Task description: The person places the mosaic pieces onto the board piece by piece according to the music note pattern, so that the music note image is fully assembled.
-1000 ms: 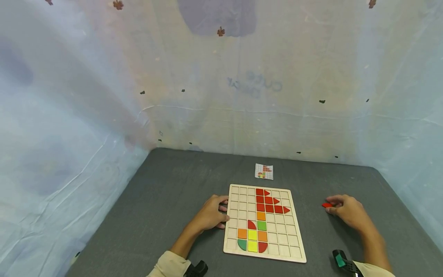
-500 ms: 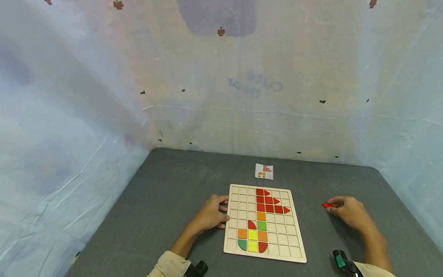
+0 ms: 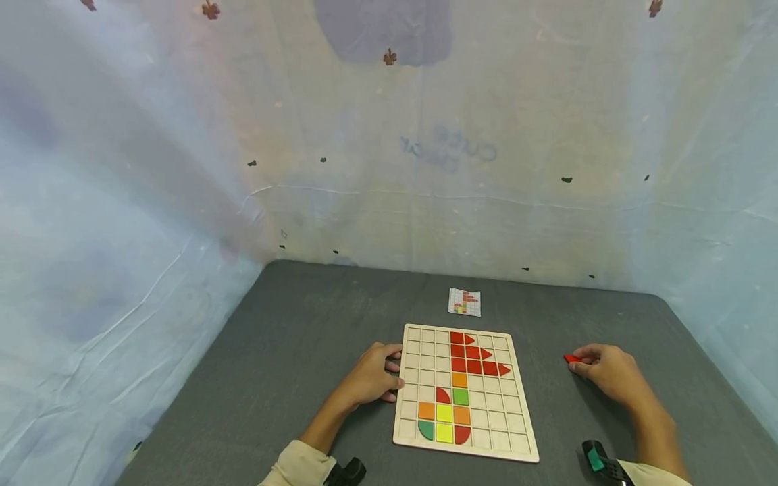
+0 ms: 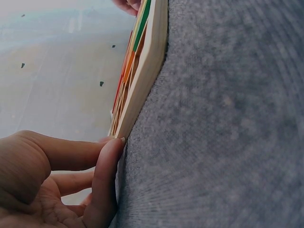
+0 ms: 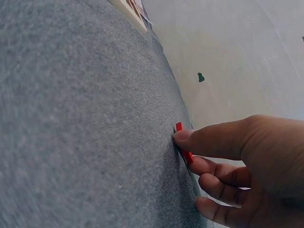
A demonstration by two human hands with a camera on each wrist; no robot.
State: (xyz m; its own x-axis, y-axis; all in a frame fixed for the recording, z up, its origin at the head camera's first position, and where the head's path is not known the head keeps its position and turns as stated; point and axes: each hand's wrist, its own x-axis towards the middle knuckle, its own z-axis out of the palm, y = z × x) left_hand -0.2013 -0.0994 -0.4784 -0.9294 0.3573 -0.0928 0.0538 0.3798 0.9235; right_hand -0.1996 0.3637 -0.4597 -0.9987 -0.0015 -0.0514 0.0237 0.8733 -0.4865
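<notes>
A pale wooden pattern board (image 3: pixel 419 371) with a square grid lies on the dark table. Red squares and triangles fill part of its far rows; orange, green, yellow and red tiles sit in the nearer cells. My left hand (image 3: pixel 367 374) holds the board's left edge, with thumb and a finger meeting at the rim in the left wrist view. To the right of the board, my right hand (image 3: pixel 610 371) pinches a thin red tile (image 5: pixel 179 127) between thumb and fingers, close to the table surface. The fingers cover part of the tile, so its full shape is hidden.
Behind the board lies a small printed card (image 3: pixel 464 302) showing a coloured grid pattern. The grey table (image 3: pixel 304 317) ends at a pale plastic sheet (image 3: pixel 425 229) that hangs behind it and on both sides.
My right hand has shifted very slightly left, and the red tile has turned a little in its fingers. My left hand stays at the board's edge.
</notes>
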